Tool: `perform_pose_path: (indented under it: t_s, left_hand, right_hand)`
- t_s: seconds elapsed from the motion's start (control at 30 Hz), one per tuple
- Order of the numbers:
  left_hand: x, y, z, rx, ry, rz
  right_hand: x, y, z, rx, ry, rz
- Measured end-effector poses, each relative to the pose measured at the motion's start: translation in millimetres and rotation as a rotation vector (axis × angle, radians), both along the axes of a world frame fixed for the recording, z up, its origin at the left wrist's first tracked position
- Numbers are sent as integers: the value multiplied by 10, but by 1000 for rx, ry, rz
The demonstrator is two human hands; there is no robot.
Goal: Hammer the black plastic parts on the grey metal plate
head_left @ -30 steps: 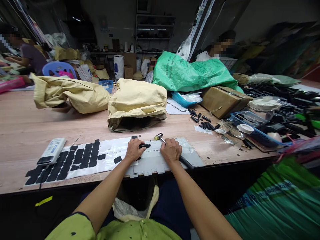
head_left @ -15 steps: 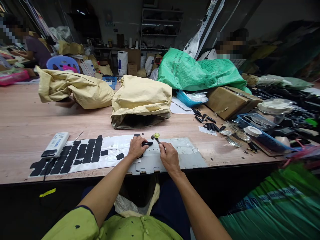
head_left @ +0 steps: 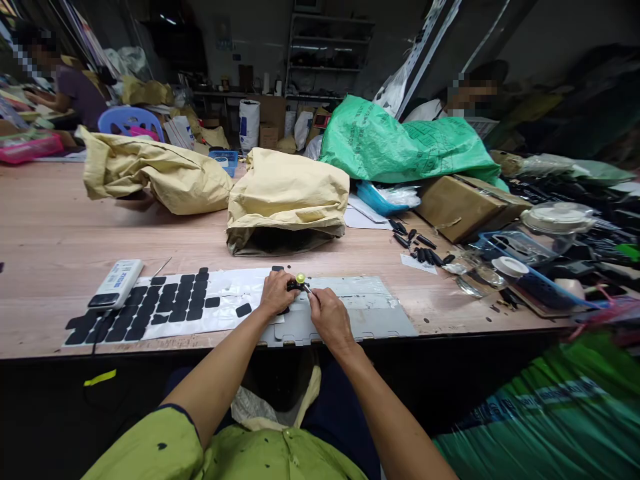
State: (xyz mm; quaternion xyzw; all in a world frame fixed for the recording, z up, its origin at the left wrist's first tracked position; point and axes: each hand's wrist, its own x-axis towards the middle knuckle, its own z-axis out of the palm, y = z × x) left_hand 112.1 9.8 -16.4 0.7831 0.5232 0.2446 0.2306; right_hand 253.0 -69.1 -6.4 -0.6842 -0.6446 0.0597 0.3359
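My left hand (head_left: 275, 294) is closed around a small black part (head_left: 293, 285), whose exact kind I cannot make out, low over the left end of a grey board (head_left: 357, 310). In my right hand (head_left: 331, 319) is the handle of a small hammer (head_left: 301, 279) with a yellowish-green head. That head is now at the black part, covering some of it; whether they touch I cannot tell. Left of my hands lies a white backing sheet (head_left: 227, 287) with rows of black rounded-square pads (head_left: 173, 299).
A white device (head_left: 116, 283) with a cable stands at the left. Yellow cloth bags (head_left: 290, 187) and a green sack (head_left: 400, 143) lie behind. Black parts (head_left: 425, 253), a cardboard box (head_left: 465, 203) and a blue basket (head_left: 530, 280) are at the right. Two people sit farther back.
My right hand has brought the hammer head left and down to the black part. My left hand stays in place holding that part. The whole view has shifted slightly.
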Motion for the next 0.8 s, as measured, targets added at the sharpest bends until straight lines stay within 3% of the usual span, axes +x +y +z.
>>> perform_pose_path:
  t_s: [0.13,0.33,0.57,0.8]
  left_hand:
    - [-4,0,2,0,4,-17]
    - [-10,1,1,-1,-3,-24]
    - [-25,16,6,-23,-6,-46]
    - [-29,40,46,-43,26,-64]
  right_hand:
    - [84,58,58,-47,-28,-55]
    - [428,291,91,-221,-206,-294]
    - [519,315,-167,-161,-401,-336]
    - [505,318,-186,-153,-413,-344]
